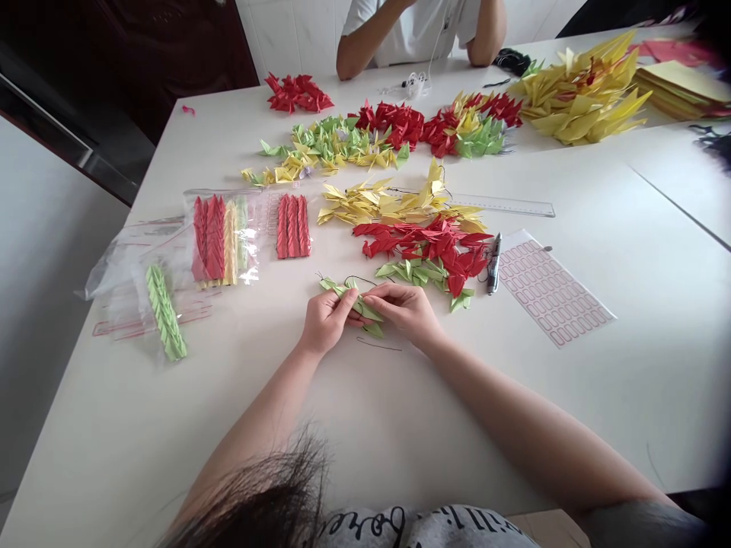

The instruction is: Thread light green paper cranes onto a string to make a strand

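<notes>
Close together over the middle of the table, both my hands pinch a string of green folded paper cranes. My left hand is closed on its left part, with green paper tips and dark thread showing past the fingers. My right hand holds the other side between thumb and fingers. A dark thread trails onto the table just below. Right behind my hands lie more green folded pieces, a heap of red folded cranes and a row of yellow ones.
Left are clear plastic bags with red and yellow stacks, a green stack and a red stack. Right are a pen, a label sheet and a ruler. A person sits opposite, behind colourful piles.
</notes>
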Demonstrator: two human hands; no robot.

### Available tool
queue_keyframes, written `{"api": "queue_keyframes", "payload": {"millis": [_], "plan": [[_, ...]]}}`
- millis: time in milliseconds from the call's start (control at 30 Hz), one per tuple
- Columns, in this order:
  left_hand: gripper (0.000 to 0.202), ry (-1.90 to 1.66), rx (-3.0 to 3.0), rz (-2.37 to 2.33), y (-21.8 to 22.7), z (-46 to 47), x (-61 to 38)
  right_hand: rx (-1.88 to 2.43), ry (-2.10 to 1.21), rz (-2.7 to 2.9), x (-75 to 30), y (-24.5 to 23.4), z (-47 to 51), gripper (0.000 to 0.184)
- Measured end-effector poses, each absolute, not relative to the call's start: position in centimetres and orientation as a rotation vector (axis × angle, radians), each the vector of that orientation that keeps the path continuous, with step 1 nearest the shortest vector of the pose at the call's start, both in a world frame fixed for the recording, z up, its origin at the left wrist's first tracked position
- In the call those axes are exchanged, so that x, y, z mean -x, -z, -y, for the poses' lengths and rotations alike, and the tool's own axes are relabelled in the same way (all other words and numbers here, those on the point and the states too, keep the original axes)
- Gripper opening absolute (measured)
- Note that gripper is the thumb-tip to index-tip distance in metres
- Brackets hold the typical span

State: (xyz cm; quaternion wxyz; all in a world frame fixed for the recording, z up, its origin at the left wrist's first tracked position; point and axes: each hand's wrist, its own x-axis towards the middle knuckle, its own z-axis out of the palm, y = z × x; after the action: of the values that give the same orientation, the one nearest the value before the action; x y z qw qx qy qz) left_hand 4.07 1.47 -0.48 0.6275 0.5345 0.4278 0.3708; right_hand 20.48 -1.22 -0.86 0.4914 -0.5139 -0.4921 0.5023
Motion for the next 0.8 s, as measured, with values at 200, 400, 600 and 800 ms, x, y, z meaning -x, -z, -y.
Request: {"api": "queue_keyframes", "payload": {"millis": [200, 400, 600, 800], "plan": [[0.046, -0.842, -1.175, -0.983, 0.5, -1.6, -4.1, 1.302, -0.991, 1.281, -19.8, 0.8, 1.8, 0.029], [0.049, -0.687, -1.111, -0.906, 0.1, -2.0, -3.6, 1.219, -0.403, 1.586, -20.4, 1.2, 1.6, 0.012], [0.044, -0.692, -1.066, -0.914, -0.4, -2.1, -3.4, 1.036, -0.03, 1.843, -21.1, 1.1, 1.5, 0.013], [0.042, -0.713, -1.04, -0.948, -0.1, -2.1, -3.6, 0.976, 0.124, 2.0, -21.4, 1.5, 1.2, 0.013]]}}
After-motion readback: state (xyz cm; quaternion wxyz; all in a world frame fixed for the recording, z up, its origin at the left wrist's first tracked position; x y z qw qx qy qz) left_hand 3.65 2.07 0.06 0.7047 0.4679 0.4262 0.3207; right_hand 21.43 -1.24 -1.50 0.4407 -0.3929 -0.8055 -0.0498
